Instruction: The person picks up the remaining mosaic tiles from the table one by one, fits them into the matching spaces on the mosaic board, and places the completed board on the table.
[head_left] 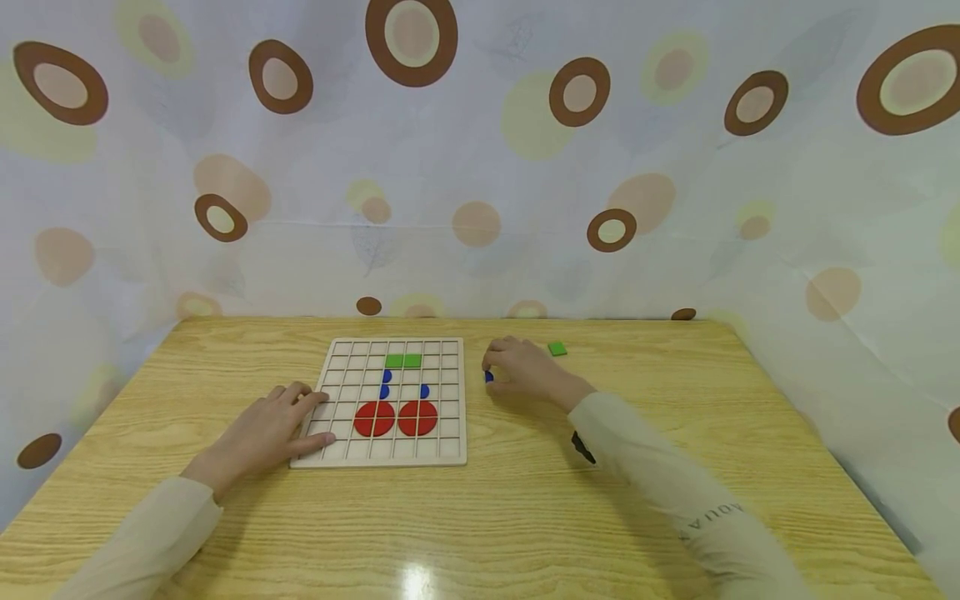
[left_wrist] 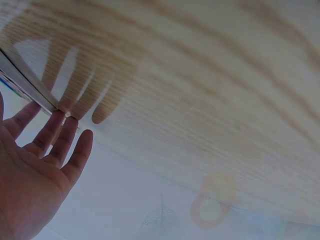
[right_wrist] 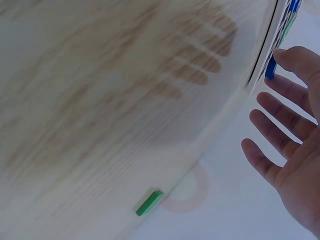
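Observation:
A white gridded board (head_left: 448,451) lies on the table. My left hand (head_left: 264,435) rests at its left edge, thumb and fingertips spread along the rim. My right hand (head_left: 529,369) is just off the board's right side, pinching a small blue piece (right_wrist: 270,68) between thumb and index finger; its other fingers are spread. On the grid sit two green squares (head_left: 394,361) side by side, several blue half-circles (head_left: 425,391) below them, and two red discs (head_left: 374,418), each made up of smaller sections.
A loose green square (head_left: 557,348) lies on the wooden table (head_left: 525,517) behind the right hand. A patterned curtain (head_left: 480,150) hangs along the back and sides of the table.

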